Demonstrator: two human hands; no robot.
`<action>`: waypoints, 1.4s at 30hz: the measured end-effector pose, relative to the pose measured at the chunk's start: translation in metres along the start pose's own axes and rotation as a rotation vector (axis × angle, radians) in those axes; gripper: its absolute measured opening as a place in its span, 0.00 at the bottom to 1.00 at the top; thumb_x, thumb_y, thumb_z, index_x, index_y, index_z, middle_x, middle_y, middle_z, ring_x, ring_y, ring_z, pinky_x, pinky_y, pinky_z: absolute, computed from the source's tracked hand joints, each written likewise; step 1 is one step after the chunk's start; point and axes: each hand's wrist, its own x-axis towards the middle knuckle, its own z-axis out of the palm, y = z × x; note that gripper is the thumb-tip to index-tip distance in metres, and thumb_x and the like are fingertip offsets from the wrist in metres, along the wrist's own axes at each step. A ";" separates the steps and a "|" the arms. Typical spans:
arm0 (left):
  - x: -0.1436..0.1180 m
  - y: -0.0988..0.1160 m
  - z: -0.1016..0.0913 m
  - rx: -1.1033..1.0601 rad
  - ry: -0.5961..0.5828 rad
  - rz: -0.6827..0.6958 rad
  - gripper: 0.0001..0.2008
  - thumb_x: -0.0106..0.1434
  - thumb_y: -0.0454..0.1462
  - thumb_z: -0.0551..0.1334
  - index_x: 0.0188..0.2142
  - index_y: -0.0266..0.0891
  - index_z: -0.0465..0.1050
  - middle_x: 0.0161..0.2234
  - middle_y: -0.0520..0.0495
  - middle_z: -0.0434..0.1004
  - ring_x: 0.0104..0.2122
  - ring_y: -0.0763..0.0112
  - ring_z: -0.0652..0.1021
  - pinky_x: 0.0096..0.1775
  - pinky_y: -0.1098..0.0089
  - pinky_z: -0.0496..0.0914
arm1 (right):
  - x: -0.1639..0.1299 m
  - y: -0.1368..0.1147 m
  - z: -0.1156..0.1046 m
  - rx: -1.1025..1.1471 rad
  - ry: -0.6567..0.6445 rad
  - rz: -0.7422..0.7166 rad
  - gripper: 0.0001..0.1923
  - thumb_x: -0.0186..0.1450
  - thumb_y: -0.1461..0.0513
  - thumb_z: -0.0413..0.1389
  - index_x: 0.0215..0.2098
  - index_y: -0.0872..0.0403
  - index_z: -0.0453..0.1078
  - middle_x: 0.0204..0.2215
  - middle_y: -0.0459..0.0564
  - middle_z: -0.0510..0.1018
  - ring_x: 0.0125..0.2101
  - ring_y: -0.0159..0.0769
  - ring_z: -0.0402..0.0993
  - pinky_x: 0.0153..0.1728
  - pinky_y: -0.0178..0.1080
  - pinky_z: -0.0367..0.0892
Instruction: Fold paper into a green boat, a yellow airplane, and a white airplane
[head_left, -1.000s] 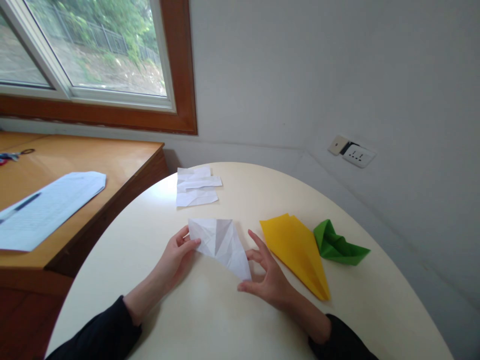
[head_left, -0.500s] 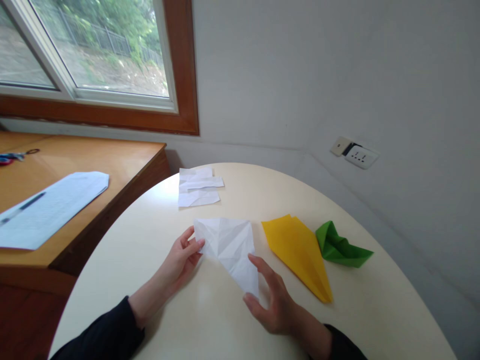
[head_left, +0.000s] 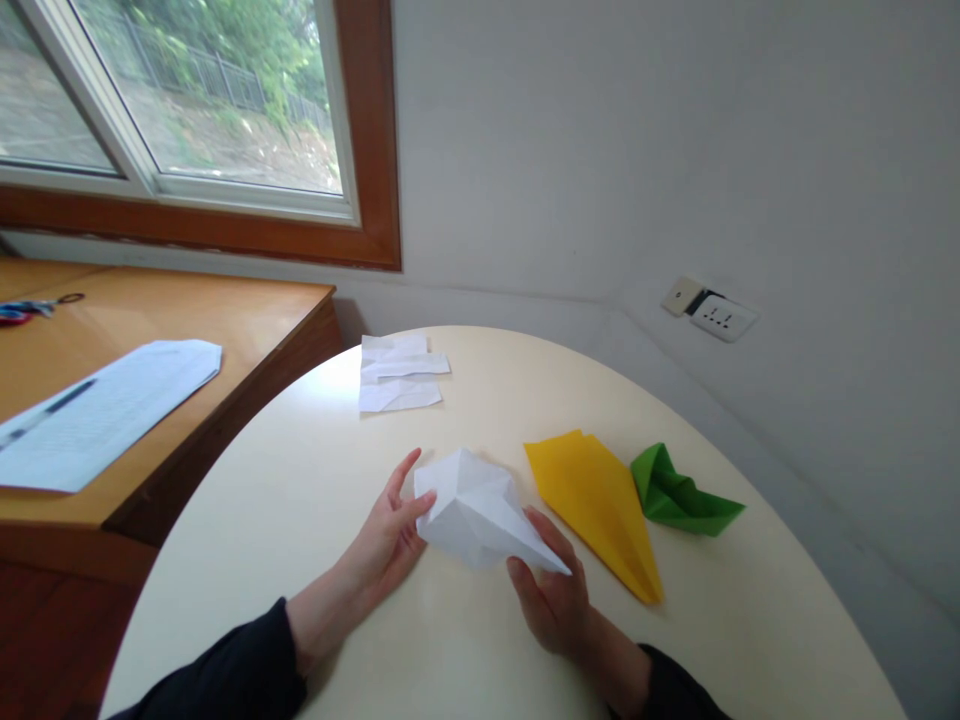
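Round cream counter under window, my left hand fingers pinching creased white paper at its left edge, right hand fingers gripping its pointed end, yellow paper plane just beside

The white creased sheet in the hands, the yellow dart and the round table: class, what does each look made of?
White creased sheet: thin matt paper; sharp folds hold, and facets shade differently. Left hand and right hand hold it. Yellow dart: matt coloured paper, folded flat with crisp edges. Round table: smooth cream top, probably laminate or painted board; it shows a soft sheen.
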 end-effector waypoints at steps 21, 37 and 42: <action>-0.010 -0.005 0.006 0.151 -0.404 -0.104 0.28 0.50 0.39 0.69 0.51 0.38 0.68 0.48 0.40 0.73 0.48 0.58 0.72 0.47 0.66 0.65 | -0.007 0.008 -0.002 0.072 -0.193 -0.092 0.47 0.60 0.50 0.51 0.65 0.54 0.25 0.62 0.60 0.51 0.59 0.53 0.53 0.51 0.48 0.63; -0.014 -0.008 0.000 0.181 -0.595 -0.285 0.21 0.60 0.47 0.58 0.48 0.37 0.70 0.41 0.40 0.77 0.41 0.60 0.76 0.44 0.63 0.68 | 0.036 -0.027 -0.016 0.101 -0.387 -0.334 0.36 0.63 0.58 0.46 0.65 0.51 0.34 0.54 0.58 0.66 0.54 0.55 0.62 0.57 0.63 0.42; -0.013 -0.010 -0.004 0.242 -0.570 -0.363 0.22 0.56 0.47 0.62 0.48 0.38 0.72 0.37 0.42 0.79 0.39 0.59 0.78 0.47 0.58 0.66 | 0.034 -0.026 -0.013 -0.128 -0.506 -0.369 0.42 0.61 0.56 0.46 0.65 0.60 0.30 0.64 0.64 0.44 0.62 0.61 0.34 0.51 0.69 0.17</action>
